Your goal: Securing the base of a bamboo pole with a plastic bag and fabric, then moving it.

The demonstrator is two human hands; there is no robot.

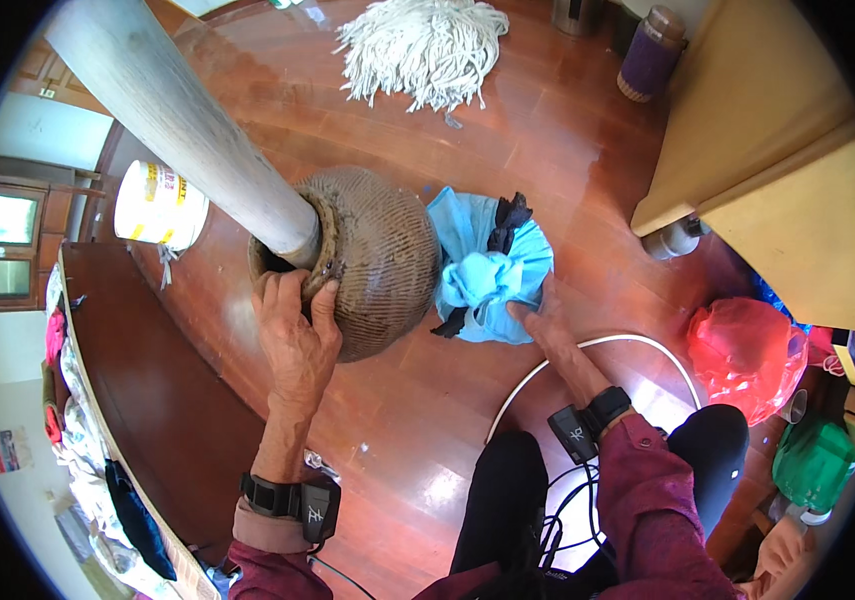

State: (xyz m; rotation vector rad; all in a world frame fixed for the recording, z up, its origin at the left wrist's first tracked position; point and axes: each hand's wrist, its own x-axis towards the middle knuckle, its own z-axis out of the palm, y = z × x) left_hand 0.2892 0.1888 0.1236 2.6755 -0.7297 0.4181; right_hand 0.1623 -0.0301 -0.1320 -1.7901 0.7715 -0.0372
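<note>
A ribbed brown earthenware jar [386,259] stands on the floor, tilted, with its mouth toward the left. My left hand [296,326] grips the near part of the jar's rim, thumb outside and fingertips over the edge. Into the mouth reaches the lower end of a thick pale pole [202,142] slanting from the upper left; how deep it goes is hidden. Against the jar's right side rests a knotted light-blue cloth bundle [495,281] with black cloth strips. My right hand [543,319] holds its lower right side, some fingers hidden behind the cloth.
A white paint bucket [161,206] stands left, beyond a dark red board [149,337]. A mop head [423,49] lies at the back. Right are a yellow wooden panel [795,202], a red plastic bag [746,356] and a green container [814,465]. A white hose [622,337] curves across the floor.
</note>
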